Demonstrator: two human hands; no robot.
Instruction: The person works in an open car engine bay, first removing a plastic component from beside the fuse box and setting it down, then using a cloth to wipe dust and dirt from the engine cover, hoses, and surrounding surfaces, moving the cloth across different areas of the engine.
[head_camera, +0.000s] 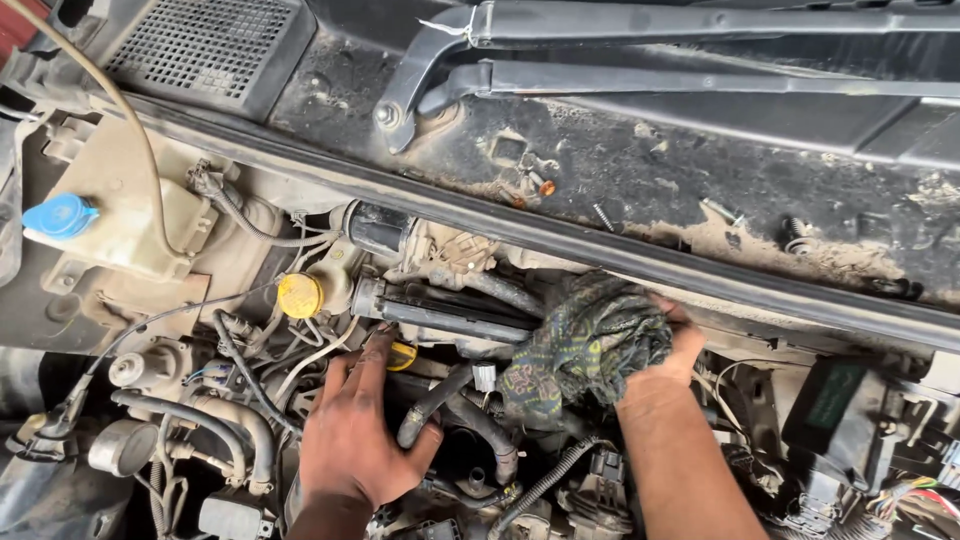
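I look down into a dusty car engine bay. My left hand (355, 430) lies flat on the black hoses (470, 415) at the bottom middle, fingers spread, its tips next to a small yellow-handled part (402, 355). My right hand (668, 352) clutches a crumpled dark patterned rag (580, 345) and presses it against the engine parts under the black rubber seal (560, 235). Most of the right hand's fingers are hidden by the cloth.
A pale fluid tank with a blue cap (60, 215) sits at the left. A yellow round cap (299, 295) is left of centre. Wiper arms (600, 45) cross the grimy cowl at the top. Wires and a black box (835, 405) crowd the right.
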